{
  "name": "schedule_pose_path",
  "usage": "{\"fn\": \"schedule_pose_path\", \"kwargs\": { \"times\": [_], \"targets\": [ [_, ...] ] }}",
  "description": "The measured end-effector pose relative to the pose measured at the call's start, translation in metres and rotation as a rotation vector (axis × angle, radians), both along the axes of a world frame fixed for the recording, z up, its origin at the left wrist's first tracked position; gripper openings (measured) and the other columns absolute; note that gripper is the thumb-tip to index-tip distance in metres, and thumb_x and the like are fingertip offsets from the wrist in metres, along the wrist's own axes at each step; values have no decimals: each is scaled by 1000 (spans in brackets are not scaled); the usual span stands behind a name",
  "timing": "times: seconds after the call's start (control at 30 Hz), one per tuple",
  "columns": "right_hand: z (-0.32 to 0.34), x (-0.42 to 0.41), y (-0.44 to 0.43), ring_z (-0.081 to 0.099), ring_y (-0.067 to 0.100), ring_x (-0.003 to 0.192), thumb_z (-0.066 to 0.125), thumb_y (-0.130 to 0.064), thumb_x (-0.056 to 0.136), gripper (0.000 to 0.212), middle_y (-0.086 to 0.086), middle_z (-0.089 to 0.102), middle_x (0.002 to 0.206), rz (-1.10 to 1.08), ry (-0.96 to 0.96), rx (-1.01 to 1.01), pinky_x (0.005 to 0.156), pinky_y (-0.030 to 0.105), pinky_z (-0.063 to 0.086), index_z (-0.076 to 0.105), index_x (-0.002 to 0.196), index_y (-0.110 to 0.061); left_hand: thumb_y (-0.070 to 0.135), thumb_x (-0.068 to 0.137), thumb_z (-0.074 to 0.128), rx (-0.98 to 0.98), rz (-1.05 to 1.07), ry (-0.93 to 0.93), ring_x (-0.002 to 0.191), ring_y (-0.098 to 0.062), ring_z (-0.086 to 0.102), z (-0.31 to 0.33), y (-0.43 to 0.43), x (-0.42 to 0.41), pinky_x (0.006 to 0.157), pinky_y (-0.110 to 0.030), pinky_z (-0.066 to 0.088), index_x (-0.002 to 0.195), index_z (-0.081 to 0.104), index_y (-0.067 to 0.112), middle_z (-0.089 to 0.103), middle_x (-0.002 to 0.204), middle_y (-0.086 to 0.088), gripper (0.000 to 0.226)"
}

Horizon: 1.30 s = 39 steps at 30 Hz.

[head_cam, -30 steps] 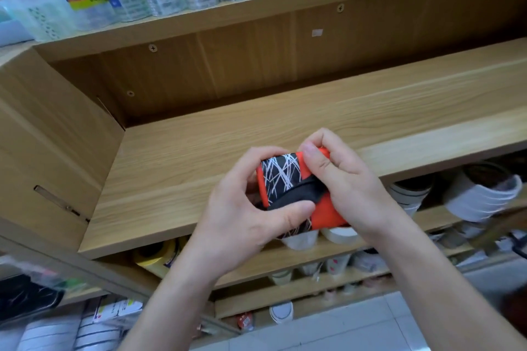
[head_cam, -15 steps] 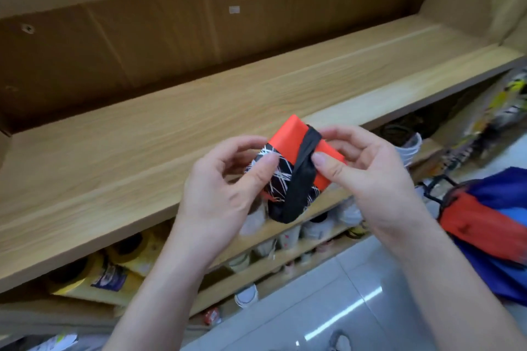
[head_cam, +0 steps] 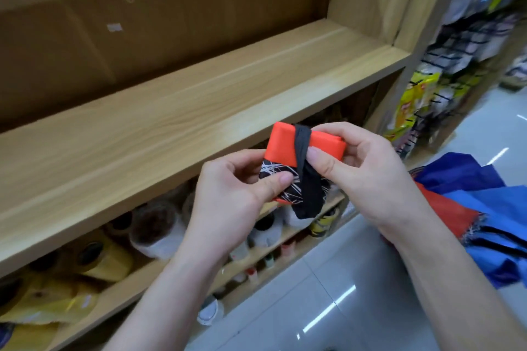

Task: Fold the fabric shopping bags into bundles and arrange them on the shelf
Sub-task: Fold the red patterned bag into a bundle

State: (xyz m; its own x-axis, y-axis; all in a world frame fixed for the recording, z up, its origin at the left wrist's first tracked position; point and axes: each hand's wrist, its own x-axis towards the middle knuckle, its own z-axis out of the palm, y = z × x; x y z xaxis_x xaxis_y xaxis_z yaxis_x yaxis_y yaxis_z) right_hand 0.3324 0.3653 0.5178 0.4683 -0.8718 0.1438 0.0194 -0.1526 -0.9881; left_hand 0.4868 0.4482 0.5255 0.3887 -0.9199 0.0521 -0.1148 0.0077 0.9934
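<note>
1. One folded bundle (head_cam: 285,148), orange with a black-and-white patterned panel, is sitting pinched between both hands.
2. One black strap (head_cam: 307,182) is wrapping it, right under the right thumb.
3. Left hand (head_cam: 236,199) is gripping the patterned end; right hand (head_cam: 370,182) is clamping the orange edge and strap.
4. One wooden shelf (head_cam: 137,128) is lying just beyond the grip.
5. Loose blue and red bags (head_cam: 490,205) are heaping right of the right wrist, number unclear.
</note>
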Motion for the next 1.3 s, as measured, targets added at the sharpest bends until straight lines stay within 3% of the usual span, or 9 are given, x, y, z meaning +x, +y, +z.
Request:
{"fn": "schedule_pose_path", "kwargs": {
  "times": [0.2, 0.43, 0.57, 0.7, 0.83, 0.93, 1.07, 1.17, 1.3],
  "targets": [
    [-2, -49, -38, 73, 24, 90, 68, -29, 78, 42, 7, 76, 96, -76, -175, 154, 78, 40, 59, 63, 118, -19, 9, 75, 74, -34, 73, 266, 75, -22, 72, 4, -59, -57, 65, -29, 57, 96, 70, 3, 76, 85, -11, 23],
    [-3, -67, -84, 73, 28, 90, 71, -17, 82, 39, 12, 75, 96, -113, -310, 260, 82, 43, 57, 60, 119, -13, 7, 80, 71, 5, 101, 406, 67, -18, 71, 13, -115, -91, 56, -22, 56, 93, 66, 5, 74, 76, -8, 14],
    [-2, -65, -116, 72, 23, 91, 75, -11, 84, 65, 10, 71, 105, -148, -242, 138, 79, 45, 59, 44, 134, -39, 8, 89, 66, 85, 22, 173, 54, -11, 65, 28, -159, -75, 49, -19, 52, 104, 61, 5, 72, 75, -8, 16],
    [-5, -55, -158, 71, 16, 79, 65, -23, 91, 44, -6, 68, 101, -236, 22, -104, 77, 41, 59, 53, 120, -53, 9, 99, 55, 158, -75, -82, 62, -10, 64, 40, -216, -41, 60, -21, 56, 111, 63, 7, 69, 86, -11, 15],
    [-6, -44, -206, 64, 8, 83, 69, -26, 88, 44, -4, 63, 111, -329, 402, -258, 89, 31, 50, 58, 130, -33, 10, 99, 56, 211, -151, -220, 63, -8, 68, 41, -271, -16, 60, -22, 55, 114, 64, 9, 70, 91, -13, 17],
    [-3, -36, -233, 63, 22, 98, 74, -32, 83, 51, -1, 67, 117, -370, 600, -295, 89, 31, 46, 59, 131, -26, 25, 91, 69, 165, -195, -436, 95, -26, 70, 30, -300, -1, 87, -40, 57, 117, 65, 21, 71, 106, -11, 27],
    [4, -32, -255, 60, 16, 94, 78, -36, 78, 41, -6, 70, 107, -430, 647, -302, 86, 35, 48, 68, 116, -26, 49, 64, 85, 166, -454, -622, 117, -8, 57, 27, -309, 15, 102, -28, 44, 141, 41, 30, 56, 129, 10, 90],
    [5, -28, -271, 58, 15, 89, 77, -37, 80, 31, -9, 69, 100, -437, 667, -327, 85, 35, 47, 71, 108, -26, 39, 69, 86, 96, -403, -820, 120, -10, 52, 19, -316, 22, 106, -26, 40, 147, 34, 25, 52, 133, 7, 95],
    [1, -24, -290, 59, 17, 97, 68, -33, 89, 34, -8, 66, 105, -437, 668, -409, 91, 37, 47, 63, 122, -24, 47, 64, 80, 64, -268, -877, 115, -12, 52, 16, -346, 37, 100, -27, 43, 144, 35, 26, 53, 130, 5, 94]
  ]
}}
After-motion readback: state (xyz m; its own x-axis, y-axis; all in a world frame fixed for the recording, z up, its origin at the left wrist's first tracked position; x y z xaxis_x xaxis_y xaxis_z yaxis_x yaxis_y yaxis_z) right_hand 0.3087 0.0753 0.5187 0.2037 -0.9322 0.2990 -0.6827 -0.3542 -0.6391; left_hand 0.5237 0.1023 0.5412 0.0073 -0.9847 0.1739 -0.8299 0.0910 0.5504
